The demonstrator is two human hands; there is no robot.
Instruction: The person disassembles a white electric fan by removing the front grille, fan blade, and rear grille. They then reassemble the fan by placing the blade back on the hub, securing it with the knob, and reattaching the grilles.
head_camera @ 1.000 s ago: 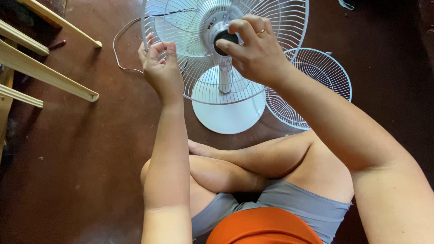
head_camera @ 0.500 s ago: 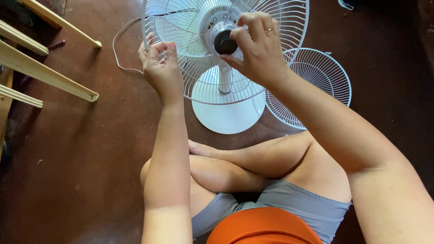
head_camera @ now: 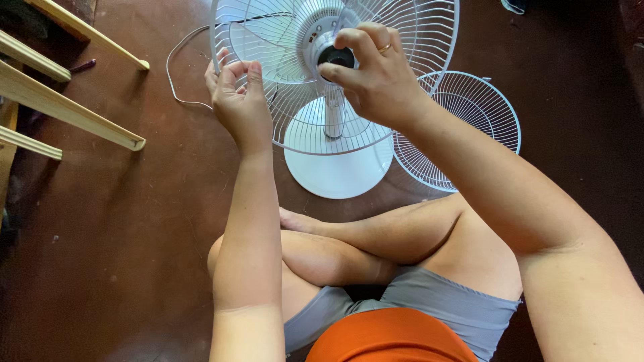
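1. Since the earlier frames the right hand (head_camera: 376, 77) has turned a little on the fan's hub, its fingers now curled further over the black knob (head_camera: 337, 57); the left hand (head_camera: 236, 100) has stayed at the guard's rim.
2. Right hand: closed around the black knob at the centre of the rear guard (head_camera: 295, 80), thumb below, fingers above; a ring shows on one finger.
3. Left hand: pinching the left rim of the rear guard between thumb and fingertips, palm facing the person.
4. Fan (head_camera: 335, 100): white, standing upright on the floor (head_camera: 121, 221) just in front of the person's crossed legs, on a round white base (head_camera: 335, 171).
5. Front guard (head_camera: 463, 127): a second white wire guard, off the fan, lying on the floor to the right, partly behind the right forearm and touching or just beside the base.
6. Cord (head_camera: 178, 74): a thin white cable looping over the floor left of the fan.
7. Wooden slats (head_camera: 67, 107): pale, slanting in from the upper left, well apart from the fan.
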